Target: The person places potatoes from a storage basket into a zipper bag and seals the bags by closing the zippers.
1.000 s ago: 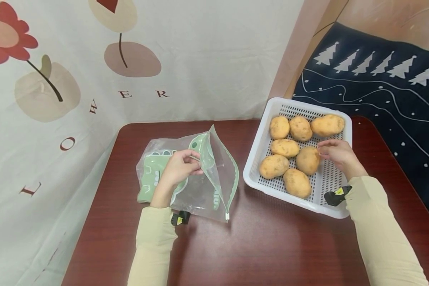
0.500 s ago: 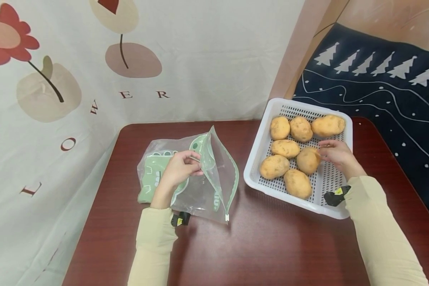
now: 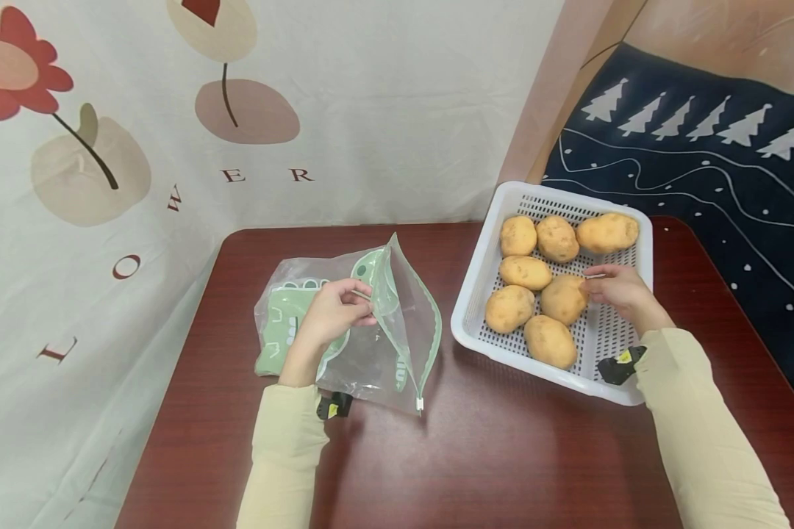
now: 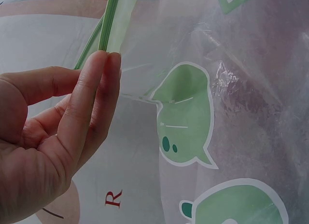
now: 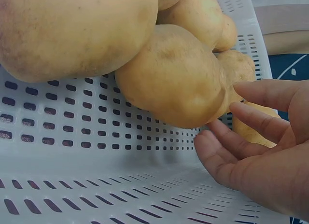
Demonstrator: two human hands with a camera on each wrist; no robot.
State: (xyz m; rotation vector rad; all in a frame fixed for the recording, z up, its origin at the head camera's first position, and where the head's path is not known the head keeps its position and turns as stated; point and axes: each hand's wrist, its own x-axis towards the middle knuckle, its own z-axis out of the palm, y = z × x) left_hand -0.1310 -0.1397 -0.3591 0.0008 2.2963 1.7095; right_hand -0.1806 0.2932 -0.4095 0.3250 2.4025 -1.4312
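Pale-yellow sleeves [image 3: 283, 433]: the nearest things, just behind both hands; black wrist cameras [image 3: 618, 365] sit at the inner sides of the wrists, it seems for looking at the fingers.
Left hand [image 3: 334, 312]: narrow; its fingertips pinch the green-edged mouth of the slider zip bag [image 3: 370, 360]. Probably the edge is lifted like this so that the mouth stands apart.
Slider zip bag: under and around the left hand, with a green animal print [image 3: 281, 330]. Its mouth points toward the right hand's side, perhaps for easy reach; the white slider [image 3: 420, 404] is nearer to the body than the fingers.
Right hand [image 3: 625, 290]: half-wide, the fingers apart and lightly bent; the fingertips appear to touch the round potato [image 3: 564, 299], just left of them. Whether they bear any weight, I cannot tell.
Other potatoes [image 3: 509, 308]: six, to the left of the right hand and beyond it.
White perforated basket [image 3: 484, 253]: below the right hand, around all potatoes; I think its walls prevent rolling.
Dark red table [image 3: 476, 455]: under both hands.
Printed curtain [image 3: 384, 147]: farthest, beyond the left hand; navy cloth [image 3: 701, 169] with white trees is beyond the right hand.
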